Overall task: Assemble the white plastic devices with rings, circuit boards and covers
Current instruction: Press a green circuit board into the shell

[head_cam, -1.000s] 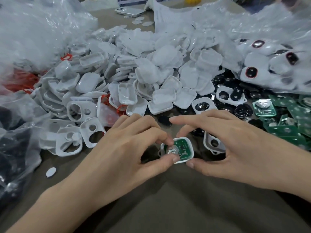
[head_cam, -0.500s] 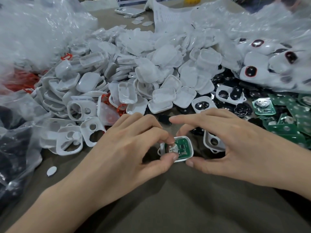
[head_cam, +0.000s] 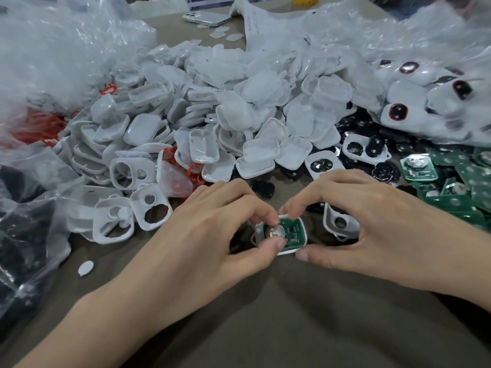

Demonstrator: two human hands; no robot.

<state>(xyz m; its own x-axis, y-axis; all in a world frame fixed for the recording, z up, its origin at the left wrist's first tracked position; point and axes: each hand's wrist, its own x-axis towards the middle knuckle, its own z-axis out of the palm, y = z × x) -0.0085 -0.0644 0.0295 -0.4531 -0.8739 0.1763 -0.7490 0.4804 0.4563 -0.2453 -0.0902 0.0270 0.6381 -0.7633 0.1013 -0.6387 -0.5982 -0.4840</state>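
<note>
covers (head_cam: 255,123) piling beyond my hands; boards (head_cam: 457,187) lying right | left hand (head_cam: 202,235) and right hand (head_cam: 372,224) both pinching shell (head_cam: 292,249), fingers curling

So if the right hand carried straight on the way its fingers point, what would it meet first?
The right hand pinches the white device, so that comes first; beyond it, likely the left hand gripping the same piece.

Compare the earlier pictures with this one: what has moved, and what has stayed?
The right hand has curled its outstretched fingers down onto the far edge of the white shell, by the green circuit board. The left hand still pinches the shell, unmoved; the pile of white covers is unchanged.
</note>
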